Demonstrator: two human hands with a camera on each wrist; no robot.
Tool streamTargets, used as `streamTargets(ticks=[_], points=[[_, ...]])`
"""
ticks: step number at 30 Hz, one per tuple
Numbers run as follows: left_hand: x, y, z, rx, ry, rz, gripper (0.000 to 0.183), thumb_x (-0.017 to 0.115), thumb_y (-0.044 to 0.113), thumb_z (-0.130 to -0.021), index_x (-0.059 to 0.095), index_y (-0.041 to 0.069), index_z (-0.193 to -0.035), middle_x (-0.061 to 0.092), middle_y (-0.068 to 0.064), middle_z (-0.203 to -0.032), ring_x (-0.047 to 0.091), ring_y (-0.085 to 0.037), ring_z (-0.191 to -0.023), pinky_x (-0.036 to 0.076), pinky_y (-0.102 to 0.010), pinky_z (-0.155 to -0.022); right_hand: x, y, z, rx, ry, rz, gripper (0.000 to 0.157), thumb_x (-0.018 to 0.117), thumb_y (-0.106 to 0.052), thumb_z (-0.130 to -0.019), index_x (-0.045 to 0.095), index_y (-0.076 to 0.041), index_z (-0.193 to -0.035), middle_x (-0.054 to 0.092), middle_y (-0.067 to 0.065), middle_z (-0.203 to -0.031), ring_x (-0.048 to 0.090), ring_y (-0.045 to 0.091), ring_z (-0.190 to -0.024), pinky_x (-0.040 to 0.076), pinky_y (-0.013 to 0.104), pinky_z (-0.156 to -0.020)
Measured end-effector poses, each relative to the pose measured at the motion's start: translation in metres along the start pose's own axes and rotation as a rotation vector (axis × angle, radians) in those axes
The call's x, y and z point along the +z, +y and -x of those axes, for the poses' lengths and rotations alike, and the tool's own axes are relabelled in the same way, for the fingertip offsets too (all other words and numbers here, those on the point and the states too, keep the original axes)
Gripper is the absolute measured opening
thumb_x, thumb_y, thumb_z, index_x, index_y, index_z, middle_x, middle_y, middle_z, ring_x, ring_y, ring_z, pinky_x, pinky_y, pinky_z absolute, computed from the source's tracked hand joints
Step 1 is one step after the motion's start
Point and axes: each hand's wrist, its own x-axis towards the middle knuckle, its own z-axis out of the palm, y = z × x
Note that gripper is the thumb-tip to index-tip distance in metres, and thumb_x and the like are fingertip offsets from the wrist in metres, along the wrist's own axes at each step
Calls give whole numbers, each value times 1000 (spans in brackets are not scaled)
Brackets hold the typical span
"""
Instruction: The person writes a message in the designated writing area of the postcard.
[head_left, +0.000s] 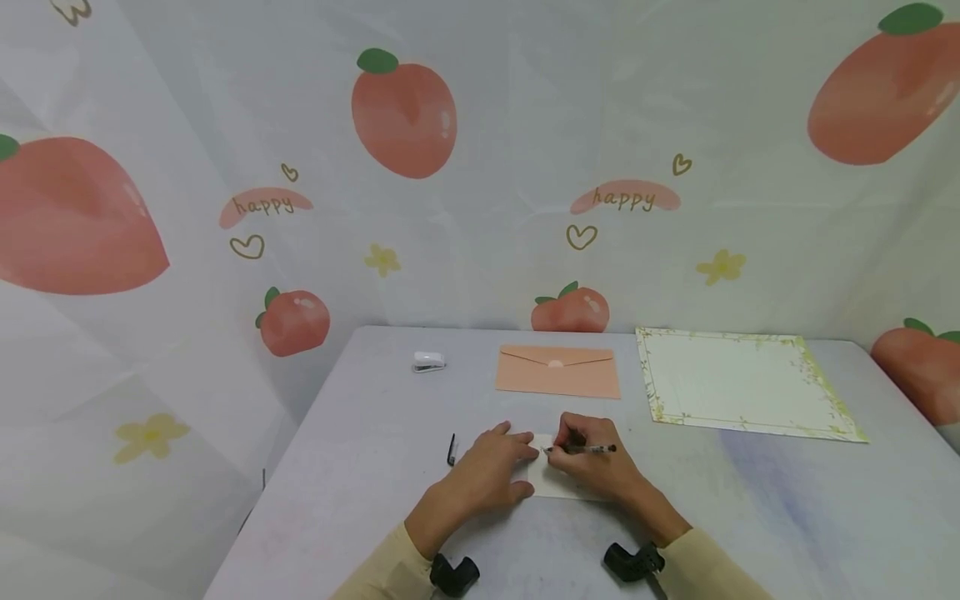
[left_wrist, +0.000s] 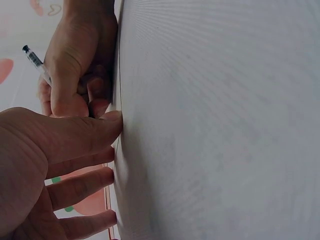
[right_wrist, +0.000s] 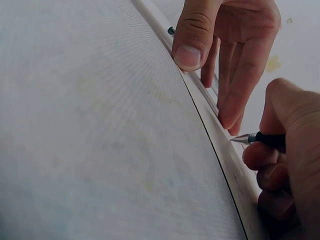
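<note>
My right hand [head_left: 600, 462] pinches a pen [head_left: 596, 449] with a clear barrel, its tip down at a small white card [head_left: 551, 485]. In the right wrist view the metal pen tip [right_wrist: 240, 139] meets the card's surface, and small marks show along the card nearer the camera. With fingers spread and fairly straight, my left hand [head_left: 491, 468] rests on the card's left side. The left wrist view shows its thumb [left_wrist: 95, 131] at the near edge and the fingertips beyond. My right hand covers the card's right part.
Left of the left hand lies a black-clipped pen cap [head_left: 452, 450]. Farther back are a small white stapler [head_left: 428, 362] and a peach envelope [head_left: 557, 379] with its flap down. A large sheet with a floral border [head_left: 742, 379] lies at the back right, before a fruit-print backdrop.
</note>
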Motion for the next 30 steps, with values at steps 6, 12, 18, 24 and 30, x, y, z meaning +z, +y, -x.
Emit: streamTargets(ticks=[6, 12, 18, 24, 30], points=[[-6, 6, 2, -29, -27, -10, 44, 89, 25, -92, 80, 14, -133, 70, -7, -150, 60, -46, -145, 50, -58, -121, 0, -1, 0, -19, -5, -5, 29, 78, 0, -79, 62, -24, -76, 59, -18, -71, 55, 4, -68, 45, 22, -62], [-5, 5, 1, -23, -17, -18, 44, 89, 25, -92, 80, 14, -133, 71, -8, -150, 61, -45, -144, 50, -59, -120, 0, -2, 0, -27, 3, 6, 29, 78, 0, -79, 62, -24, -77, 60, -18, -72, 55, 3, -68, 47, 22, -62], [-6, 6, 1, -11, -11, -19, 44, 89, 25, -91, 80, 14, -133, 71, -8, -149, 61, -45, -144, 50, -58, -120, -2, 0, -1, -8, 27, -22, 29, 77, 3, -79, 62, -22, -76, 61, -15, -72, 55, 4, -68, 47, 23, -62], [-7, 8, 2, -19, -9, -23, 45, 90, 25, -91, 80, 14, -133, 71, -8, -149, 62, -44, -144, 50, -56, -121, -5, 1, 0, 40, 94, -20, 28, 77, 2, -81, 64, -23, -78, 66, -14, -73, 58, 5, -68, 49, 23, -64], [-6, 7, 2, -24, -16, -7, 45, 89, 25, -92, 80, 13, -134, 70, -8, -150, 61, -45, -144, 49, -56, -122, -10, 3, 1, 53, 31, -13, 30, 77, 1, -82, 64, -26, -79, 65, -14, -75, 56, 7, -70, 47, 23, -63]])
